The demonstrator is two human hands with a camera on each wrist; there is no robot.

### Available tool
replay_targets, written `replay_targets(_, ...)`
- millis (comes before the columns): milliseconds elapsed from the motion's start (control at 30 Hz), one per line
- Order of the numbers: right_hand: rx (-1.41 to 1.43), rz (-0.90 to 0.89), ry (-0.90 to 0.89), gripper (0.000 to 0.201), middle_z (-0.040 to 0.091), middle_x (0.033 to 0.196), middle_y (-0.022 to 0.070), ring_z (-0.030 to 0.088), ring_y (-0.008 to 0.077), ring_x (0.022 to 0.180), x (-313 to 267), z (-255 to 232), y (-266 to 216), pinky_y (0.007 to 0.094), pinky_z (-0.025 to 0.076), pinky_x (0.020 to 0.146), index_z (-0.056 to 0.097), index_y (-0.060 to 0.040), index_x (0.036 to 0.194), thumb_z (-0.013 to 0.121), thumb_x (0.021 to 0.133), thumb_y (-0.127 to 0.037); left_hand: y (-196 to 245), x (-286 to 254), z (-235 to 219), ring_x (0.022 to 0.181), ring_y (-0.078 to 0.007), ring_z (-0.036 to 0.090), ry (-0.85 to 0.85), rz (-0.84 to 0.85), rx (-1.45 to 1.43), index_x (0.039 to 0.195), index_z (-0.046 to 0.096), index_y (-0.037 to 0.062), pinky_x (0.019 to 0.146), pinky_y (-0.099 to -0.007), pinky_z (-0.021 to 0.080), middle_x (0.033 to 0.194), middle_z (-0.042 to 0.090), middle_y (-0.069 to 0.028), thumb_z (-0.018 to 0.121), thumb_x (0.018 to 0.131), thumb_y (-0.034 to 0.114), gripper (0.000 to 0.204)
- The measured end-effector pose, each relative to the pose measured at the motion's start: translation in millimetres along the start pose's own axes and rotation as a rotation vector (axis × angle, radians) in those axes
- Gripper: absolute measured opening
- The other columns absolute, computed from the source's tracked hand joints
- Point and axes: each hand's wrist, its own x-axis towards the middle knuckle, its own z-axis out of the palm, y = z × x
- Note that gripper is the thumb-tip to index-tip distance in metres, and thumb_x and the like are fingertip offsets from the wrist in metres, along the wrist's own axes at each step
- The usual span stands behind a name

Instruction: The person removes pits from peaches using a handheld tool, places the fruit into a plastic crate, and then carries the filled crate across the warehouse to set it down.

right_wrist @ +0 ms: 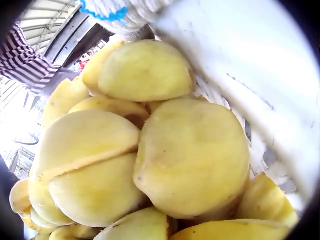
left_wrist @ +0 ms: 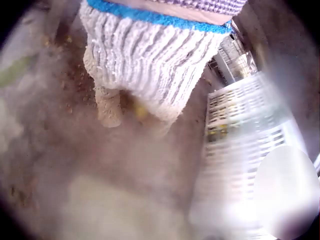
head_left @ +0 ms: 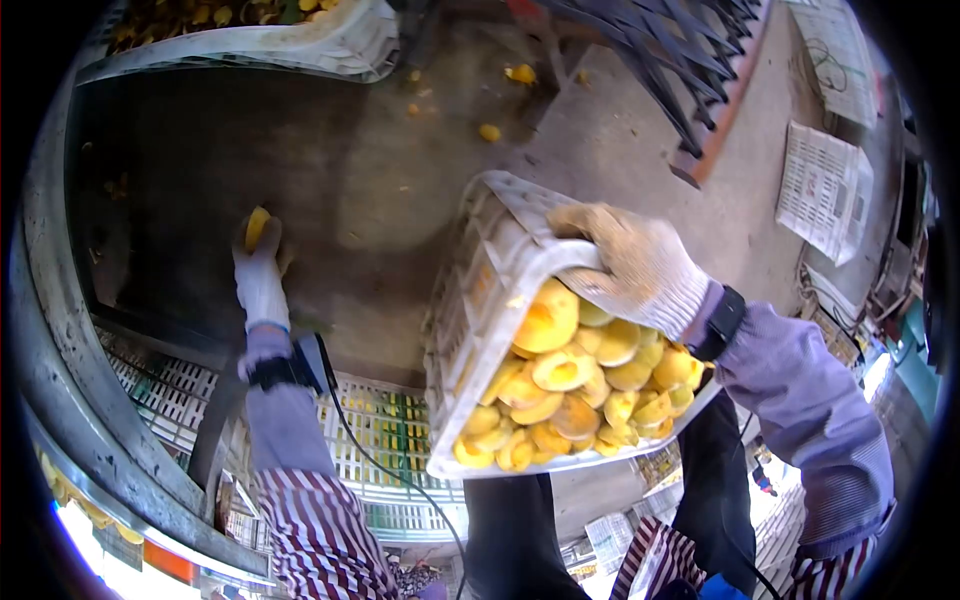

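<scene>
My right hand (head_left: 640, 265), in a knitted work glove, grips the top rim of a white plastic crate (head_left: 462, 300). The crate is tilted toward me and full of halved yellow peaches (head_left: 575, 415). Up close in the right wrist view, the peach halves (right_wrist: 192, 155) lie piled against the crate's white wall (right_wrist: 250, 55). My gloved left hand (head_left: 262, 285) reaches out over a dark, stained surface and pinches a yellow peach piece (head_left: 257, 228). The left wrist view shows the ribbed glove cuff (left_wrist: 145, 60), with the fingertips blurred.
Another crate (head_left: 330, 50) of fruit stands at the far left. Loose yellow bits (head_left: 489, 132) lie on the surface. A slatted white crate (head_left: 385, 450) sits below it, near me. Black metal bars (head_left: 650, 60) rise at the back, and white crates (head_left: 825, 190) stand on the right.
</scene>
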Motion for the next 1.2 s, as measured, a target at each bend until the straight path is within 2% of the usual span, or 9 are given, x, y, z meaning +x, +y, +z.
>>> replay_targets(133, -0.009, 0.019, -0.011, 0.04, 0.069, 0.105, 0.0118, 0.068, 0.0335, 0.092, 0.6, -3.0, -4.8, 0.0407, 0.054, 0.078, 0.06, -0.0126, 0.119, 0.07, 0.085, -0.031, 23.7, -138.5, -15.0, 0.087, -0.0145, 0.057, -0.225, 0.092, -0.335, 0.134, 0.05, 0.0016, 0.076, -0.033, 0.052, 0.114, 0.061, -0.0137, 0.062, 0.098, 0.022, 0.043)
replay_targets(333, -0.005, 0.029, -0.018, 0.042, 0.07, 0.104, 0.013, 0.067, 0.0352, 0.092, 1.6, -0.4, -1.6, 0.0443, 0.053, 0.079, 0.062, -0.0132, 0.119, 0.066, 0.088, -0.042, 45.0, -339.5, -6.4, 0.1, -0.0203, 0.068, -0.87, -0.517, -0.327, 0.122, 0.061, 0.0013, 0.089, -0.0326, 0.054, 0.117, 0.068, -0.0116, 0.082, 0.08, 0.011, 0.048)
replay_targets(433, 0.002, 0.015, 0.005, 0.043, 0.071, 0.099, 0.0161, 0.068, 0.0372, 0.092, 1.7, 1.3, 1.0, 0.0453, 0.053, 0.081, 0.064, -0.0116, 0.117, 0.061, 0.09, -0.046, 42.2, -388.7, 54.5, 0.105, -0.0271, 0.068, -1.34, 0.022, 0.27, 0.128, 0.062, 0.0111, 0.09, -0.0323, 0.052, 0.116, 0.068, -0.0137, 0.082, 0.08, 0.028, 0.055)
replay_targets(500, 0.029, 0.002, 0.004, 0.047, 0.071, 0.098, 0.0171, 0.068, 0.0377, 0.092, 2.3, 1.2, 4.1, 0.0452, 0.053, 0.082, 0.064, -0.0094, 0.117, 0.061, 0.089, -0.048, 32.5, -415.5, 103.4, 0.094, -0.0278, 0.07, -1.595, -0.089, 0.403, 0.129, 0.061, 0.0123, 0.078, -0.0339, 0.054, 0.105, 0.07, -0.0146, 0.076, 0.082, 0.042, 0.058)
replay_targets(533, 0.053, 0.003, 0.006, 0.049, 0.071, 0.097, 0.0175, 0.068, 0.0377, 0.092, 0.3, -0.7, 4.0, 0.0451, 0.053, 0.083, 0.064, -0.0082, 0.117, 0.061, 0.089, -0.048, 24.8, -431.6, 126.3, 0.076, -0.0272, 0.07, -1.493, -0.423, 0.39, 0.124, 0.062, 0.0112, 0.068, -0.0346, 0.055, 0.095, 0.069, -0.0155, 0.074, 0.084, 0.043, 0.053)
replay_targets(600, 0.128, -0.043, 0.06, 0.042, 0.071, 0.099, 0.0179, 0.068, 0.0357, 0.093, -8.4, -3.3, 8.0, 0.0459, 0.053, 0.082, 0.066, -0.0066, 0.107, 0.058, 0.089, -0.043, -37.2, -471.6, 152.7, 0.059, -0.0258, 0.063, -0.888, 0.457, 0.813, 0.12, 0.061, 0.0103, 0.058, -0.0346, 0.053, 0.082, 0.065, -0.0139, 0.071, 0.087, 0.04, 0.046)
replay_targets(700, 0.24, -0.121, 0.14, 0.046, 0.07, 0.107, 0.0176, 0.066, 0.0355, 0.101, -49.6, -25.1, 25.7, 0.0414, 0.051, 0.09, 0.064, -0.0073, 0.12, 0.059, 0.089, -0.041, 0.0, -473.3, 173.1, 0.075, -0.0244, 0.063, -0.664, 0.413, 0.974, 0.109, 0.064, 0.0155, 0.074, -0.0438, 0.051, 0.083, 0.061, -0.0069, 0.08, 0.076, 0.032, 0.04)
replay_targets(833, 0.287, -0.001, 0.422, 0.038, 0.071, 0.112, 0.0131, 0.069, 0.0261, 0.103, -147.9, -48.6, 99.0, 0.0343, 0.054, 0.089, 0.065, -0.0068, 0.119, 0.064, 0.092, -0.033, -37.4, -471.4, 197.9, 0.107, -0.0239, 0.058, -0.73, 0.888, 1.037, 0.109, 0.06, 0.021, 0.091, -0.0457, 0.043, 0.118, 0.059, -0.0055, 0.075, 0.068, 0.026, 0.044)
replay_targets(1200, 0.447, 0.506, 0.266, 0.027, 0.07, 0.1, 0.0118, 0.068, 0.0279, 0.095, -372.5, 2.2, 179.0, 0.0363, 0.053, 0.082, 0.065, -0.0058, 0.112, 0.063, 0.09, -0.021, -57.4, -555.0, 226.2, 0.115, -0.0393, 0.052, -0.908, 0.771, 0.991, 0.116, 0.058, 0.0177, 0.098, -0.0516, 0.042, 0.127, 0.054, -0.0185, 0.08, 0.065, 0.021, 0.055)
